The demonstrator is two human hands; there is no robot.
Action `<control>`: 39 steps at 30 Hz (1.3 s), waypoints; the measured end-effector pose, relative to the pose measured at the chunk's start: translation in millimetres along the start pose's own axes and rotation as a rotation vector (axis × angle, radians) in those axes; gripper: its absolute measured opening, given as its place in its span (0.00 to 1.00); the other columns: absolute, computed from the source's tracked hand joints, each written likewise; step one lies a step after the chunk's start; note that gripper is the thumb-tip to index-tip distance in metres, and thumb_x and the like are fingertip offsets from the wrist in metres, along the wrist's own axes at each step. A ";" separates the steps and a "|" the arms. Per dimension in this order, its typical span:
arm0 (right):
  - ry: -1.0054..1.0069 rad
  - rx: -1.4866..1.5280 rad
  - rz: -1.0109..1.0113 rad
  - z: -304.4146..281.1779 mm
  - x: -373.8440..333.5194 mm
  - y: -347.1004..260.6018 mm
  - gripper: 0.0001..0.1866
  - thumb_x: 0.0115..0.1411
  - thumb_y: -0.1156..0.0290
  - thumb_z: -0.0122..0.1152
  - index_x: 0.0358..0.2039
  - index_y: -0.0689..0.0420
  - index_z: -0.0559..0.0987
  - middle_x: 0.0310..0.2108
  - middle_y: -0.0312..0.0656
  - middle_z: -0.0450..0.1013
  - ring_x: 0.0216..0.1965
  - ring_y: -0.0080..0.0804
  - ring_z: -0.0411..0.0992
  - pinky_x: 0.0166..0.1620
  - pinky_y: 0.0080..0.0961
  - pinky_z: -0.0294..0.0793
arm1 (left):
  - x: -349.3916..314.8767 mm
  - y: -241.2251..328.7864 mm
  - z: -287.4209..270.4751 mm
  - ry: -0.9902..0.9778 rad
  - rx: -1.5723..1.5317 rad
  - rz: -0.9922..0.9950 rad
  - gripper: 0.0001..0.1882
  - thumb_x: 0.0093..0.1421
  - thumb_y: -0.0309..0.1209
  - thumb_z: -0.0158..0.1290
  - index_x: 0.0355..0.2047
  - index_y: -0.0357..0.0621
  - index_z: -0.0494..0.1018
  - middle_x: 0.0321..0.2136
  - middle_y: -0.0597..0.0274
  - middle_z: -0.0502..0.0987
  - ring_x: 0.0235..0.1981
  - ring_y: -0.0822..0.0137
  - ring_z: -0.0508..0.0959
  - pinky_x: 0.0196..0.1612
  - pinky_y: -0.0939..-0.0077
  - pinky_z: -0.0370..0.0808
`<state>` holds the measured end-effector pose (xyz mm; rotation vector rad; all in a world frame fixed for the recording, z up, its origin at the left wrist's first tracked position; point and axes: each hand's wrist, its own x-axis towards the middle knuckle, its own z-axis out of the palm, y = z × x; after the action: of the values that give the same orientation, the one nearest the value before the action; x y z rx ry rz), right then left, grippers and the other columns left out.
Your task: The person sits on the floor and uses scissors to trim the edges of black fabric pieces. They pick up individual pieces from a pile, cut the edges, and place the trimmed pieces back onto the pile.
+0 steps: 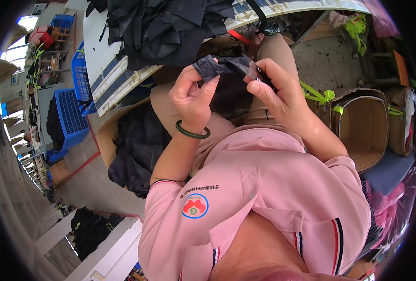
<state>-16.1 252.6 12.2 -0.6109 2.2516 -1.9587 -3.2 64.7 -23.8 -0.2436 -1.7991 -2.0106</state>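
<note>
My left hand point(192, 97), with a dark green bangle at its wrist, pinches the stitched end of a black fabric strap point(208, 68) between thumb and fingers. From there the strap runs rightward toward my other hand, above my lap. My right hand point(280, 91) is closed around what look like small thread snips point(252, 70); their grey blades point at the strap, and the handle is mostly hidden in the palm. Whether the blades touch the fabric I cannot tell.
A heap of black fabric pieces point(159, 35) covers the table point(100, 56) ahead. More black cloth point(140, 140) hangs at my left over a cardboard box. Blue plastic crates point(71, 117) stand farther left. To my right are an open carton point(363, 129) and lime-green ties point(324, 97).
</note>
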 end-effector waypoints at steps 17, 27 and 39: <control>-0.051 0.004 0.051 24.7 -1.8 14.4 0.21 0.57 0.57 0.63 0.24 0.62 0.70 0.13 0.44 0.62 0.15 0.31 0.57 0.20 0.28 0.60 | -5.4 -5.8 6.8 -0.033 0.116 0.121 0.10 0.49 0.16 0.58 0.33 0.32 0.74 0.40 0.49 0.77 0.41 0.62 0.76 0.45 0.72 0.72; 0.003 -0.078 -0.017 24.6 -2.6 14.0 0.20 0.57 0.59 0.63 0.23 0.61 0.67 0.13 0.45 0.63 0.14 0.36 0.59 0.19 0.28 0.61 | -9.4 -15.6 -1.7 -0.157 0.187 0.226 0.12 0.52 0.22 0.60 0.37 0.33 0.72 0.43 0.49 0.74 0.45 0.56 0.76 0.50 0.66 0.72; 0.023 -0.129 -0.015 26.1 -5.8 17.1 0.19 0.56 0.59 0.64 0.25 0.61 0.67 0.13 0.45 0.66 0.14 0.39 0.64 0.20 0.29 0.64 | -9.8 -12.7 1.0 -0.161 0.221 0.222 0.12 0.51 0.21 0.60 0.35 0.33 0.72 0.42 0.49 0.74 0.45 0.57 0.76 0.48 0.68 0.72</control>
<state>-6.3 232.0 -9.9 -0.6240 2.4084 -1.8475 0.0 68.4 -39.1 -0.5241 -1.9767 -1.6668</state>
